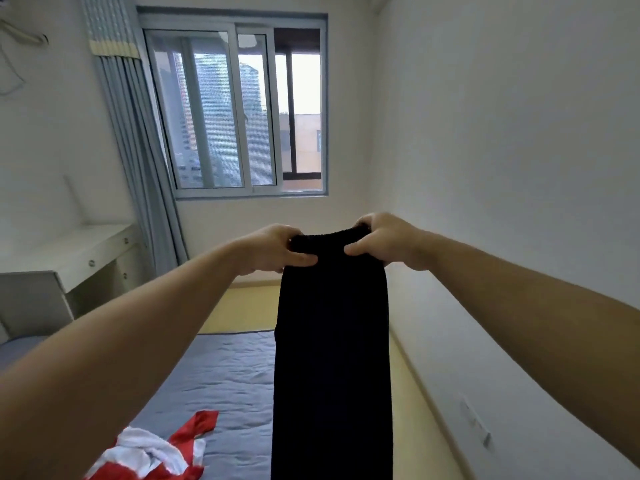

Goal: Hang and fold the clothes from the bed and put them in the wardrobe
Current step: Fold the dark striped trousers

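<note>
While both hands, left hand (273,249) and right hand (384,240), pinch the black trousers (332,358) above the bed (225,375), folding seems next: lower them flat.

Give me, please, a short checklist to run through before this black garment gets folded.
1. Left hand grips the long black fabric garment by its ribbed top edge: ok.
2. Right hand grips the same edge: ok.
3. Garment hangs straight, untwisted: ok.
4. Its lower end free: cannot tell, out of frame.
5. Bare grey-blue quilted bed sheet for folding: ok.
6. Crumpled red and white garment lies apart, to the left: ok.
</note>
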Demonstrator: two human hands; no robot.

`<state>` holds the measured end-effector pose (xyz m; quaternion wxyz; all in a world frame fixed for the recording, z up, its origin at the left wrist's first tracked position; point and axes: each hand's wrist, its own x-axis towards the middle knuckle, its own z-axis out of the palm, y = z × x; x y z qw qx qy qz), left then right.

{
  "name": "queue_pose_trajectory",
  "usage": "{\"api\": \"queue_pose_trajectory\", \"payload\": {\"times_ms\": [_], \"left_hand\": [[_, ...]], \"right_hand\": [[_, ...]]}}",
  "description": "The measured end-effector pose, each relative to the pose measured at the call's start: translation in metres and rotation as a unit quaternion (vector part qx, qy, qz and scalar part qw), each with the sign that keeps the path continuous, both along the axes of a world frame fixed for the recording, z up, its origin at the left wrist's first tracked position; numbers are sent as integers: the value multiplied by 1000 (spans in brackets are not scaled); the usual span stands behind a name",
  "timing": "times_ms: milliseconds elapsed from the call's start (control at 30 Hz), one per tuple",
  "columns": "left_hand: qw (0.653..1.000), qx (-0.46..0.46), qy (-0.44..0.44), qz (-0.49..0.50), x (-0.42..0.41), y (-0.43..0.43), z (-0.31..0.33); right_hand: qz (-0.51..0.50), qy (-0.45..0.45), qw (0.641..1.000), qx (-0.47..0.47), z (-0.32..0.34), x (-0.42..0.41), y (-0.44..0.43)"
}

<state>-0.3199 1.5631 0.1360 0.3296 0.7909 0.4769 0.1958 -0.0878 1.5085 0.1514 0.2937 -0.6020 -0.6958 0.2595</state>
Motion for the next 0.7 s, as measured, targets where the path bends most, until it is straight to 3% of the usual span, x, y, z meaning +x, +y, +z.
{"api": "queue_pose_trajectory", "payload": {"times_ms": [67, 133, 267, 400, 533, 700], "left_hand": [[990, 90, 89, 54, 16, 47, -9], [990, 79, 68, 100, 31, 95, -17], [974, 96, -44, 201, 60, 181, -24], [941, 199, -61, 265, 73, 229, -7], [919, 257, -72, 289, 82, 236, 11], [931, 239, -91, 262, 81, 211, -6]], "right_hand": [[9, -127, 989, 69, -15, 1, 52], [12, -160, 981, 106, -28, 6, 109], [9, -97, 982, 164, -36, 20, 213], [48, -36, 970, 235, -21, 35, 276], [73, 10, 947, 313, -11, 46, 290], [98, 20, 941, 322, -23, 58, 274]]}}
